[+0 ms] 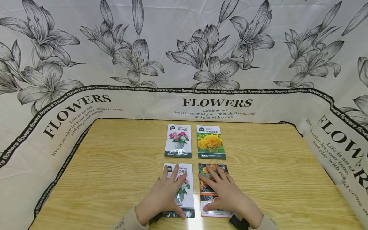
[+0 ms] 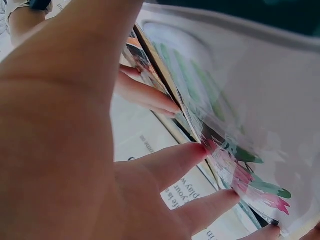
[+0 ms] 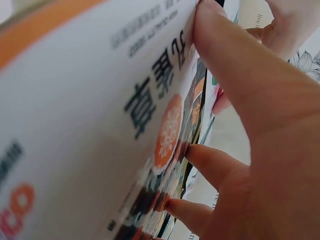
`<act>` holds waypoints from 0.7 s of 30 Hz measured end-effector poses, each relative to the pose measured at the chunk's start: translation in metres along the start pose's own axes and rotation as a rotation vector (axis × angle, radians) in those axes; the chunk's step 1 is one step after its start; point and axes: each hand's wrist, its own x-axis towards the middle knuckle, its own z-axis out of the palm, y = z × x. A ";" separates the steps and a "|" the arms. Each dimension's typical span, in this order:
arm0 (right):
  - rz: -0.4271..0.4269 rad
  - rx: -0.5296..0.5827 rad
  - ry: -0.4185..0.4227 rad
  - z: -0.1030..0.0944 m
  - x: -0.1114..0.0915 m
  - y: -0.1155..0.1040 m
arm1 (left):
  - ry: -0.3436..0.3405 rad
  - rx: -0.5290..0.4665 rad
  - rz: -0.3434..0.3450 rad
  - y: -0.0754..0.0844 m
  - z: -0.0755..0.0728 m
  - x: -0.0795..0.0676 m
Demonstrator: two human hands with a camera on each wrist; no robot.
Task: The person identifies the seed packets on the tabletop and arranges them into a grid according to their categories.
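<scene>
My left hand [image 1: 166, 193] rests with spread fingers on a white seed packet [image 1: 188, 203] printed with pink flowers in a bowl. In the left wrist view its fingertips touch the face of that packet [image 2: 270, 125]. Beside it, my right hand [image 1: 225, 191] lies spread over a dark and orange seed packet [image 1: 207, 191] with orange flowers. The right wrist view shows its thumb and fingertips touching this packet's printed front [image 3: 90, 125]. Both packets lie flat on the table, side by side with a narrow gap, partly hidden under the hands.
Behind the hands lie two more seed packets: a pink-flower one [image 1: 178, 151] on the left and a yellow-flower one [image 1: 211, 130] on the right. They stand on a wood-grain table [image 1: 115, 166]. A white cloth [image 1: 143, 105] with printed flowers and lettering surrounds its back and sides.
</scene>
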 end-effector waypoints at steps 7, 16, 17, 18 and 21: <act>0.004 -0.010 0.001 0.002 0.000 -0.001 | 0.007 -0.004 -0.001 -0.001 0.003 0.000; 0.001 -0.022 0.008 0.004 0.000 0.000 | 0.017 0.015 -0.001 -0.001 0.003 -0.001; 0.002 -0.021 0.007 0.004 0.000 0.000 | 0.018 0.018 -0.002 0.000 0.003 -0.001; 0.003 -0.020 0.006 0.004 0.000 0.000 | 0.018 0.018 -0.002 0.000 0.003 -0.001; 0.005 -0.014 -0.003 0.004 -0.001 -0.001 | 0.018 0.017 -0.002 0.000 0.004 -0.001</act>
